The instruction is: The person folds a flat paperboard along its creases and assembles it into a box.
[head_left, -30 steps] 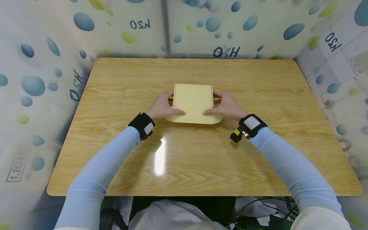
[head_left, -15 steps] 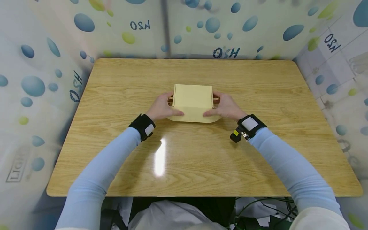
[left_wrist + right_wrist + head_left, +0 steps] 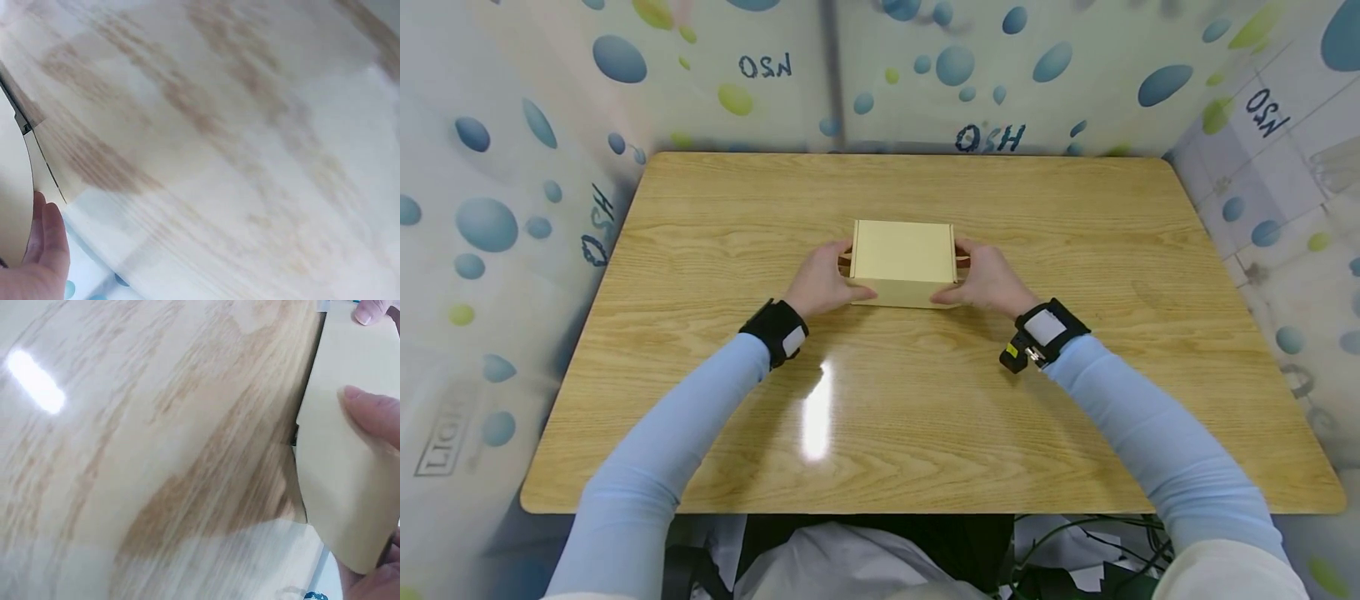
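Box: the cream cardboard box [image 3: 904, 250] sits a bit above the centre of the head view, on the wooden table [image 3: 887, 471], with your hands on both ends.
Front flap: this flap [image 3: 904, 293] runs along the box's lower edge, under both your thumbs. In the right wrist view it fills the right side, with a rounded end towards the bottom. Can't tell if any of it is tucked in.
Your left hand: yeah, this one [image 3: 822, 279] has the box's left end, thumb over the flap and fingers around the side. Lower left of the left wrist view, two fingers show close together by the card edge.
Your right hand: pretty much a mirror, this one [image 3: 996, 279] pinches the right end, thumb pressed on the flap. The other fingers are mostly hidden, so I can't tell their spacing.
Wrist gear: you've got a black strap on the left [image 3: 775, 332] and another on the right [image 3: 1051, 329], light blue sleeves [image 3: 655, 467] below.
Glare: bright streak [image 3: 817, 412] on the tabletop, lower left of the box.
Backdrop: dotted sheeting [image 3: 895, 100] across the top and sides.
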{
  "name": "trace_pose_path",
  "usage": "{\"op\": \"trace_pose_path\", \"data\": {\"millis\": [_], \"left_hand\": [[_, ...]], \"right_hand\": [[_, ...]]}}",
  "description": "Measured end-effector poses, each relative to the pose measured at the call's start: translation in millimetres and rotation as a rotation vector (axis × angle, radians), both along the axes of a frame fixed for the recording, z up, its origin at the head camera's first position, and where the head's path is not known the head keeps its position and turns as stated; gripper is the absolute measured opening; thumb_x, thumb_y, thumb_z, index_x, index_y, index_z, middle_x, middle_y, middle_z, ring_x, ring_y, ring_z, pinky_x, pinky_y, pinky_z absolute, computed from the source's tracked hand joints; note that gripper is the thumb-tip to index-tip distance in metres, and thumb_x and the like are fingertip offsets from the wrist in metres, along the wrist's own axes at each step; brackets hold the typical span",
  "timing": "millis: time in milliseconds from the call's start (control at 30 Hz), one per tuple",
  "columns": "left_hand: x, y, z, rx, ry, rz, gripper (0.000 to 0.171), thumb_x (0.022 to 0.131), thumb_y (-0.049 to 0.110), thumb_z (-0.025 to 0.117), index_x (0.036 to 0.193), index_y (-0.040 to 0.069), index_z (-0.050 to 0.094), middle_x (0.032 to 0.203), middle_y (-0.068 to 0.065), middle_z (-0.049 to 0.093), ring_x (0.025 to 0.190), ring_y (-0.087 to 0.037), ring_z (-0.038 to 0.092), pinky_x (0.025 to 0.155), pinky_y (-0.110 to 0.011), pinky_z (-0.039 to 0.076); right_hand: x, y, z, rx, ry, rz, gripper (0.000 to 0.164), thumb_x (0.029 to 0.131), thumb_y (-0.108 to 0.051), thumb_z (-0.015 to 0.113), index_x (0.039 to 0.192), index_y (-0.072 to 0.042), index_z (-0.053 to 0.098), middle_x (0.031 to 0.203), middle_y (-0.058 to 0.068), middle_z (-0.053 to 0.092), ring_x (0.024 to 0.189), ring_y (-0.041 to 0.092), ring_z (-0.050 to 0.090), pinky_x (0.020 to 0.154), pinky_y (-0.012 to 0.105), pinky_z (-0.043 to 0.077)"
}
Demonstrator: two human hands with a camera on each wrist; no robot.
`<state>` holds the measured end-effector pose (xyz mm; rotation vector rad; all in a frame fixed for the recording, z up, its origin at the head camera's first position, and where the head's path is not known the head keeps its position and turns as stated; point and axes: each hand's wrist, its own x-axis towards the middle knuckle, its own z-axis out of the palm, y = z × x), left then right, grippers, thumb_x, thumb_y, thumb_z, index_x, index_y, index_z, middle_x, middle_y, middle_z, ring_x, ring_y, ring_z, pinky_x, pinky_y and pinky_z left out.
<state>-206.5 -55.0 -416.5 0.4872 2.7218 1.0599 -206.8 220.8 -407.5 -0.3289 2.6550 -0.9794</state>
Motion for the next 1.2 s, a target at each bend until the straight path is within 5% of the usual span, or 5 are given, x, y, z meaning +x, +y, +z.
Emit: {"op": "trace_pose_path", "data": {"millis": [667,1200], "left_hand": [[-2.2,0.7,-3.4,0.011,0.045,0.006,0.074,0.070,0.033,0.082,0.131,0.008,0.050,0.119,-0.008,0.060,0.103,-0.022,0.061,0.088,-0.033,0.051],[-5.1,-7.7,-7.2,0.127,-0.043,0.009,0.076,0.071,0.031,0.082,0.135,0.010,0.047,0.125,-0.006,0.058,0.106,-0.020,0.060,0.089,-0.032,0.051]], "right_hand": [[3.8,0.9,-5.7,-0.068,0.084,0.019,0.092,0.068,-0.025,0.084,0.143,-0.006,0.034,0.134,0.013,0.051,0.116,0.027,0.057,0.092,0.037,0.050],[2.3,2.9,-8.8,-0.226,0.070,-0.009,0.086,0.068,-0.022,0.084,0.141,-0.012,0.041,0.134,0.011,0.053,0.115,0.026,0.059,0.089,0.032,0.052]]}}
